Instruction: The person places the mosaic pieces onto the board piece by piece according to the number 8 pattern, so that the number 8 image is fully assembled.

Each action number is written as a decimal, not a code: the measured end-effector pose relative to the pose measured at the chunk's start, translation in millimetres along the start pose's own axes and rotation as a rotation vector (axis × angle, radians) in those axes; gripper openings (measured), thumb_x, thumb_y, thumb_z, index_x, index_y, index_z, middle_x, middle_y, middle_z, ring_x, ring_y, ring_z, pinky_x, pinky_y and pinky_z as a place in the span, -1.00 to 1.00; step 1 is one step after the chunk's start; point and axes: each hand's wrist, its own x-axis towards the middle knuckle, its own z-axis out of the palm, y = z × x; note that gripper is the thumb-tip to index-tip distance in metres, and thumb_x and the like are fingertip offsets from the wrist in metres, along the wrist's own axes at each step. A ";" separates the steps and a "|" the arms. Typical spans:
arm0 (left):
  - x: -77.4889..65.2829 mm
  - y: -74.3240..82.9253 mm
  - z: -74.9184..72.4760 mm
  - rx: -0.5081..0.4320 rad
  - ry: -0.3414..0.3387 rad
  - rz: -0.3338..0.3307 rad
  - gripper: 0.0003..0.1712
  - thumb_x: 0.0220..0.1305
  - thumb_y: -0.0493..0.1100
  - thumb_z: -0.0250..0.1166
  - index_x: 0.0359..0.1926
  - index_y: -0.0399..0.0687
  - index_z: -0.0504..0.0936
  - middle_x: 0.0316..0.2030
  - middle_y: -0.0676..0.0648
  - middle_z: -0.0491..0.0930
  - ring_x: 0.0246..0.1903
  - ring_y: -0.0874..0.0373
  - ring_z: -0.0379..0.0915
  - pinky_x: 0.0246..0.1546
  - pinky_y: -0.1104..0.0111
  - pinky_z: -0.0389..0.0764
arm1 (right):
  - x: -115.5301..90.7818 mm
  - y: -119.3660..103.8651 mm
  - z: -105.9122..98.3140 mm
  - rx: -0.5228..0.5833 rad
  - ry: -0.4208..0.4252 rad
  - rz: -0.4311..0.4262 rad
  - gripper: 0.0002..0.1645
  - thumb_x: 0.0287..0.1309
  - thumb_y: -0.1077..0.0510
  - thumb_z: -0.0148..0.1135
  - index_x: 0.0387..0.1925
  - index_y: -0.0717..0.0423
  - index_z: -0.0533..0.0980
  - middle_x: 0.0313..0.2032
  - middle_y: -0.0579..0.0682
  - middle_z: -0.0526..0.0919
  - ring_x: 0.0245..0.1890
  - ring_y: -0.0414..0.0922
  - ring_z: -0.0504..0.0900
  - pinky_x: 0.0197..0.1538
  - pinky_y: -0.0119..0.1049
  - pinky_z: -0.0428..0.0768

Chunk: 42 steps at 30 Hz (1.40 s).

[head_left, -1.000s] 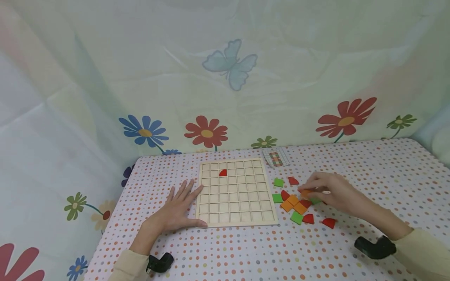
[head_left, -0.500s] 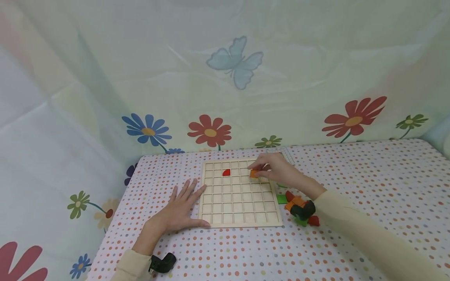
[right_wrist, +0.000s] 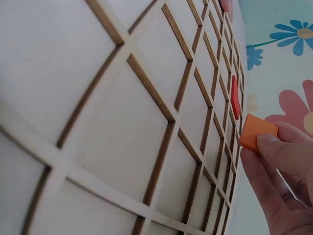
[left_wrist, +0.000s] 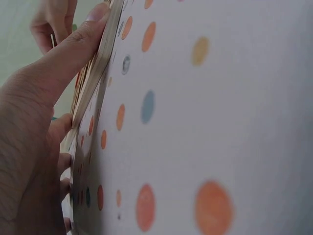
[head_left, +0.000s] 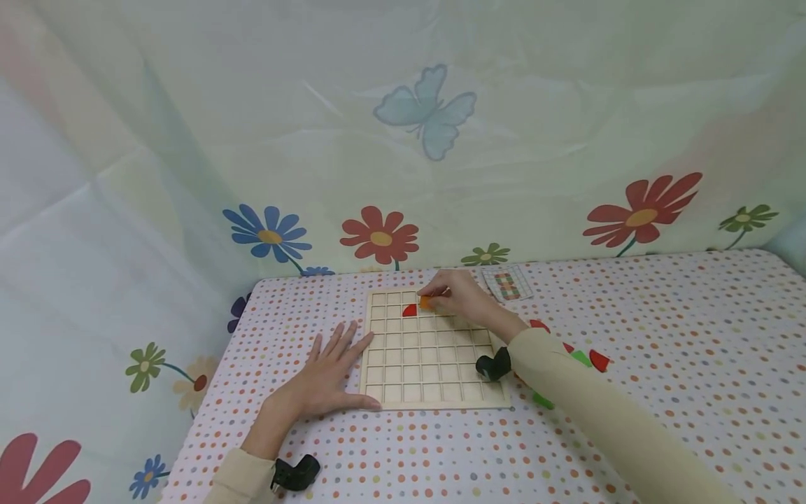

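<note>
My right hand (head_left: 458, 292) pinches an orange square tile (right_wrist: 257, 132) between thumb and fingers, close over the upper part of a wooden grid board (head_left: 412, 374). Just left of that tile, a red quarter-circle tile (head_left: 410, 310) sits in one of the board's cells. My left hand (head_left: 330, 378) lies spread at the board's left side, its thumb on the lower left corner and its fingertips at the left edge. In the left wrist view the thumb (left_wrist: 73, 54) rests along the board's frame.
Right of the board lie several loose tiles, among them a red one (head_left: 599, 360) and a green one (head_left: 581, 358), partly hidden by my right sleeve (head_left: 585, 399). A printed pattern card (head_left: 507, 283) lies beyond the board's upper right corner. A flowered cloth (head_left: 541, 126) hangs behind the dotted tabletop (head_left: 415, 462).
My right hand has carried the orange tile from the loose pile leftward over the board, up beside the red tile. My left hand has stayed at the board's edge.
</note>
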 end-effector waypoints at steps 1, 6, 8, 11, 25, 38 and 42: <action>0.1 0.3 0.5 0.001 -0.001 0.001 0.34 0.12 0.57 0.35 0.70 0.12 -0.03 0.68 -0.18 -0.25 0.65 -0.20 -0.44 0.55 -0.29 -0.30 | 0.5 0.4 1.2 0.003 -0.004 0.003 -0.74 0.27 0.46 0.35 -0.02 0.33 0.74 -0.19 0.12 0.75 -0.13 0.06 0.69 -0.03 -0.08 0.73; 0.2 1.7 0.8 0.004 -0.004 -0.001 0.34 0.12 0.58 0.35 0.70 0.11 -0.03 0.68 -0.18 -0.25 0.65 -0.20 -0.43 0.55 -0.30 -0.29 | 0.9 -0.2 5.1 -0.029 -0.027 0.009 -0.75 0.30 0.44 0.34 -0.02 0.34 0.75 -0.19 0.13 0.75 -0.12 0.06 0.69 -0.05 -0.09 0.72; 0.0 2.4 0.1 0.001 -0.004 -0.001 0.34 0.12 0.58 0.34 0.70 0.11 -0.03 0.68 -0.19 -0.24 0.65 -0.21 -0.43 0.55 -0.30 -0.29 | 0.7 -1.4 5.3 -0.053 -0.033 0.007 -0.75 0.29 0.44 0.35 -0.03 0.34 0.75 -0.19 0.13 0.75 -0.12 0.07 0.70 -0.05 -0.10 0.72; -0.1 3.1 -0.7 0.002 -0.003 -0.006 0.34 0.11 0.59 0.34 0.70 0.11 -0.02 0.68 -0.19 -0.24 0.65 -0.21 -0.43 0.55 -0.30 -0.29 | 1.6 -3.2 5.8 -0.076 -0.044 0.009 -0.76 0.28 0.44 0.36 -0.03 0.34 0.75 -0.20 0.12 0.75 -0.13 0.06 0.70 -0.05 -0.12 0.72; 0.1 2.1 -0.2 0.000 -0.002 -0.002 0.34 0.11 0.56 0.37 0.70 0.09 -0.01 0.68 -0.20 -0.23 0.65 -0.21 -0.41 0.55 -0.31 -0.30 | 7.0 -12.3 7.6 -0.180 -0.100 0.026 -0.77 0.27 0.46 0.36 -0.07 0.34 0.76 -0.23 0.12 0.72 -0.17 0.02 0.66 -0.16 -0.27 0.66; 0.5 1.5 0.9 0.009 0.007 0.002 0.34 0.11 0.56 0.37 0.70 0.11 -0.02 0.68 -0.19 -0.23 0.65 -0.21 -0.41 0.54 -0.31 -0.29 | 8.6 -19.5 13.5 -0.284 -0.110 0.028 -0.77 0.30 0.51 0.27 -0.09 0.39 0.75 -0.22 0.19 0.71 -0.11 0.11 0.68 -0.06 -0.19 0.73; 0.2 1.5 1.5 0.009 0.009 0.001 0.34 0.10 0.56 0.37 0.70 0.10 -0.01 0.68 -0.19 -0.22 0.65 -0.22 -0.41 0.54 -0.31 -0.29 | 7.2 -20.0 15.8 -0.312 -0.091 0.008 -0.77 0.30 0.54 0.24 -0.14 0.40 0.76 -0.21 0.23 0.74 -0.08 0.16 0.71 0.02 -0.12 0.74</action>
